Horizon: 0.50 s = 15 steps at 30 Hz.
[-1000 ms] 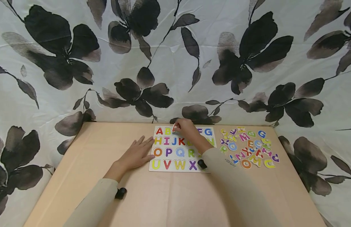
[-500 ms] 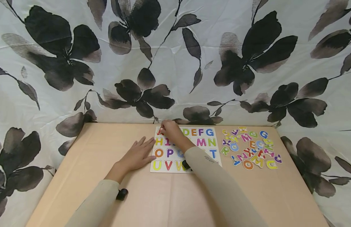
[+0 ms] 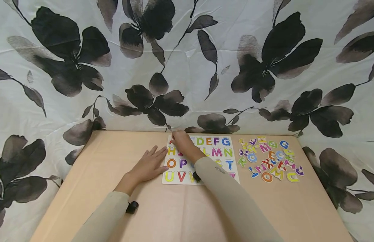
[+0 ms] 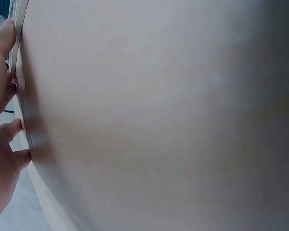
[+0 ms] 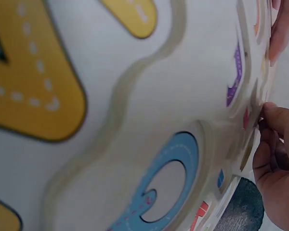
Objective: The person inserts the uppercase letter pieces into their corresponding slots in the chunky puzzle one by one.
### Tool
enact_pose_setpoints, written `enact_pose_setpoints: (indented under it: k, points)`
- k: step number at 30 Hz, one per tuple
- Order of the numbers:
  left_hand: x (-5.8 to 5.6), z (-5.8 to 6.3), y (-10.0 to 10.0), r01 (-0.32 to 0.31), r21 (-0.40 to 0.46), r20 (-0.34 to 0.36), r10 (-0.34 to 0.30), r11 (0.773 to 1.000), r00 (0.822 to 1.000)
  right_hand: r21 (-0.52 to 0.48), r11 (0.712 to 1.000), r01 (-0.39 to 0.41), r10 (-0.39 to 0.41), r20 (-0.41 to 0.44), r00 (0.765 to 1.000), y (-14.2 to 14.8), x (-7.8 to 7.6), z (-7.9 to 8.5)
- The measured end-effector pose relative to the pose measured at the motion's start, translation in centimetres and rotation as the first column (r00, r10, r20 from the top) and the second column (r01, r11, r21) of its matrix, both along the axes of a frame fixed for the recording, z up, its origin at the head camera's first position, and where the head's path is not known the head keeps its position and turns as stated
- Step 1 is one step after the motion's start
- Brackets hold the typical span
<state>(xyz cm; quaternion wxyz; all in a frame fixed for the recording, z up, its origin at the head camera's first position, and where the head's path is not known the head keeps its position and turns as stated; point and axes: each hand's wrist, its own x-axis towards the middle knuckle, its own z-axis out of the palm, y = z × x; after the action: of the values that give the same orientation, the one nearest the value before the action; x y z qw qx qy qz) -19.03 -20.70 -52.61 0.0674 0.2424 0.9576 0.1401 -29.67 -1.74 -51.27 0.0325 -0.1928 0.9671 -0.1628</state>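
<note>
The white rectangular board (image 3: 176, 170) bearing coloured letters lies flat on the pale tan table (image 3: 162, 215), loose multicoloured letter pieces (image 3: 272, 155) to its right. The left hand (image 3: 147, 165), fingers extended, touches its left edge; the right hand (image 3: 184, 143) curls over its top-left corner, any pinched piece hidden. Pieces look light, stiff, best taken by their rims.

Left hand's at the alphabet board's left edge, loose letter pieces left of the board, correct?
Wrong side: the loose letter pieces lie right of the alphabet board, as the head view shows. The left hand is at its left edge.
</note>
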Motion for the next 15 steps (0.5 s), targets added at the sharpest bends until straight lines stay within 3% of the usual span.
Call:
enact_pose_setpoints:
  k: [7, 15]
  points:
    - [0.0, 0.0, 0.1, -0.009, -0.006, -0.002, 0.009, 1.000, 1.000, -0.025, 1.000, -0.015, 0.015, -0.011, 1.000, 0.5, 0.1, 0.1]
    - [0.0, 0.1, 0.2, -0.009, -0.026, 0.006, 0.009, 1.000, 1.000, -0.123, 0.992, 0.019, -0.014, 0.038, 0.999, 4.0, 1.3, 2.1]
